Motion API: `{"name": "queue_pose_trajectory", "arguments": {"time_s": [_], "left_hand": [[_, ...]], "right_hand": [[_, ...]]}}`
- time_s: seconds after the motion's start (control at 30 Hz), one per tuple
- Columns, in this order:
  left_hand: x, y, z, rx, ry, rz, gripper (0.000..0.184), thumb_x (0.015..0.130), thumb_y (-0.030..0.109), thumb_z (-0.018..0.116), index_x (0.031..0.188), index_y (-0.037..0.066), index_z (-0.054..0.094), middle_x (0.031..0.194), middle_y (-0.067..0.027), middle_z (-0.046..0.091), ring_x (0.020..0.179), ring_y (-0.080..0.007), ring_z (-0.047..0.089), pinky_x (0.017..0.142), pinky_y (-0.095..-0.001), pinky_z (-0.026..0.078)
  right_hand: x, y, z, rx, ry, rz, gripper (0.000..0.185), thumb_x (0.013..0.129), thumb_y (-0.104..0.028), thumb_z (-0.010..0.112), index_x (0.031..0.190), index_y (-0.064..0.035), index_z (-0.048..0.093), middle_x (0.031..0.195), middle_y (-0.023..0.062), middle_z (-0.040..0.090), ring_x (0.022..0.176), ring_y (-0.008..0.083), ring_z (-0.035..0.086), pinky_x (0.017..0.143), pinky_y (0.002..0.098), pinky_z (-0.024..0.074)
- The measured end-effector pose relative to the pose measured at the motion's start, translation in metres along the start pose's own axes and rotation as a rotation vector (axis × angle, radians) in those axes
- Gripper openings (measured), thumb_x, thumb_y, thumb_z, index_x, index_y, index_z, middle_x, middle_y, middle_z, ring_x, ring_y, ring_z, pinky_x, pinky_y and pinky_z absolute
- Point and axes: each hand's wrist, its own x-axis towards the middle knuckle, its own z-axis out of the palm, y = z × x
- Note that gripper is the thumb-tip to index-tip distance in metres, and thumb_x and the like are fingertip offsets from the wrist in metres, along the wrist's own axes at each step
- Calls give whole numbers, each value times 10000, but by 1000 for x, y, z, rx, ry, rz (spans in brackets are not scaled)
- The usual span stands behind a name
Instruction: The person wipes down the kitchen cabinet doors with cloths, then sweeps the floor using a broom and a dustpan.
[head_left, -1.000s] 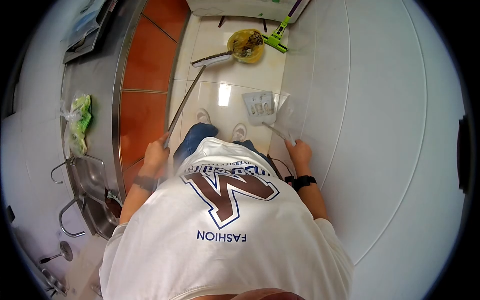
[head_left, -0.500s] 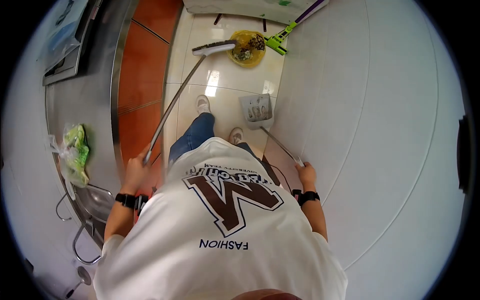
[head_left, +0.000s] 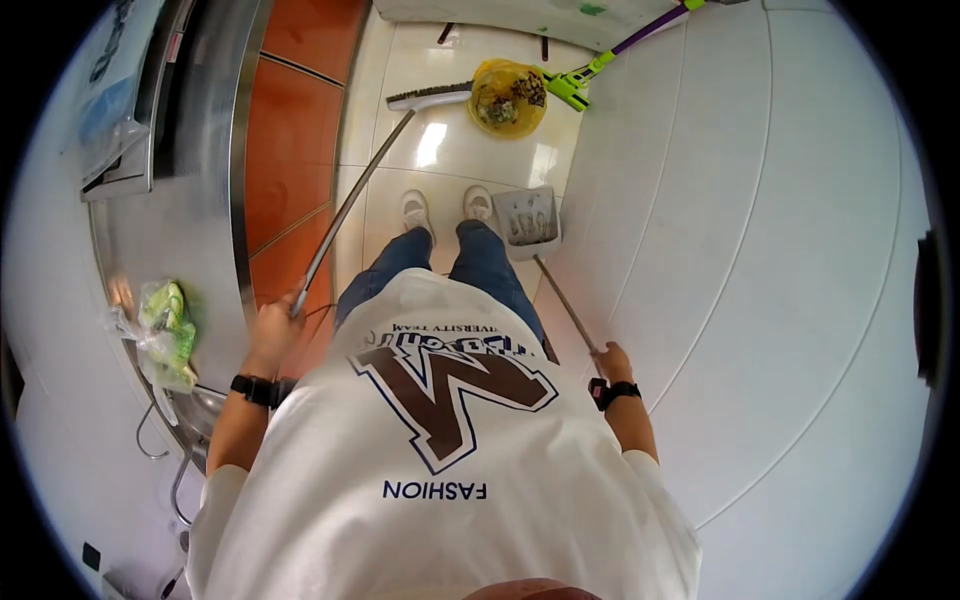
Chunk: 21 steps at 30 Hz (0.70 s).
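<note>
My left hand (head_left: 275, 332) is closed around the upper end of a long-handled broom (head_left: 430, 98). The broom's white head with dark bristles lies on the floor ahead, at the left side of a yellow-lined trash bin (head_left: 503, 122) holding food scraps. At my right side, my right hand (head_left: 613, 366) grips the long handle of a grey dustpan (head_left: 527, 219). The pan lies by the wall, just right of my feet, with dark smudges inside it. Both hands wear black wristbands.
A green and purple mop (head_left: 575, 85) leans by the right wall (head_left: 740, 250), its head near the bin. Orange cabinets (head_left: 290, 150) and a steel counter (head_left: 190, 230) run along the left. A bagged green vegetable (head_left: 172, 330) lies on the counter beside the sink.
My right foot has come forward beside the left one. The broom head still lies beside the bin, turned slightly. My right hand now grips the dustpan handle lower than its end.
</note>
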Motion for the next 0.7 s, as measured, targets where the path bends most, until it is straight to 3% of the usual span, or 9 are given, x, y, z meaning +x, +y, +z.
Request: {"name": "queue_pose_trajectory", "arguments": {"time_s": [0.17,0.23,0.27,0.3,0.37,0.4,0.47,0.5,0.7], "left_hand": [[-1,47,-9,-61,-89,-175,494,803,63,590,1290,136,567,819,-261,623,743,-358,657,685,-397,508],[5,49,-3,-115,-86,-187,489,802,62,590,1288,115,567,801,-260,621,721,-340,660,674,-385,504],[11,41,4,-102,-70,-154,502,799,60,592,1298,103,556,786,-254,622,694,-319,651,662,-374,498],[19,39,7,-88,-55,-122,515,796,59,593,1308,91,544,771,-248,622,668,-297,642,649,-364,492],[39,52,7,-133,-101,-221,530,793,64,594,1319,97,535,790,-239,637,668,-301,641,646,-365,494],[52,59,7,-184,-143,-322,545,790,70,595,1330,102,526,809,-229,652,668,-305,640,644,-366,497],[81,82,8,-190,-227,-421,559,783,79,593,1337,105,519,845,-227,664,705,-315,655,669,-372,508],[91,90,9,-199,-307,-518,573,776,88,592,1344,107,513,882,-224,676,741,-325,669,694,-379,519],[106,105,49,199,-404,-173,585,759,101,585,1339,158,526,1051,-235,659,963,-339,659,851,-386,514]], "right_hand": [[78,34,24,105,-239,-169,596,825,-467,608,1176,14,601,1157,230,619,1158,371,541,997,407,415],[93,35,9,40,-165,-431,570,876,-470,532,1112,40,626,1122,270,613,1057,392,584,926,435,458],[27,-9,-44,428,-156,-133,539,932,-442,435,984,50,650,1013,282,633,902,419,618,821,474,488],[27,-14,-58,432,-160,-132,539,932,-442,435,984,50,650,1013,282,633,902,419,618,821,474,488],[34,-19,-75,183,-49,-274,497,974,-383,397,824,45,601,842,236,657,773,414,619,699,478,503],[32,-26,-86,185,-52,-272,497,974,-383,397,824,45,601,842,236,657,773,414,619,699,478,503],[24,-42,-101,11,325,-441,522,980,-412,381,848,26,634,826,252,650,786,435,616,723,485,505],[18,-50,-108,18,321,-438,522,980,-412,381,848,26,634,826,252,650,786,435,616,723,485,505],[16,-67,-129,-64,317,-428,503,977,-422,386,868,-19,667,811,232,659,786,423,628,726,493,507]]}}
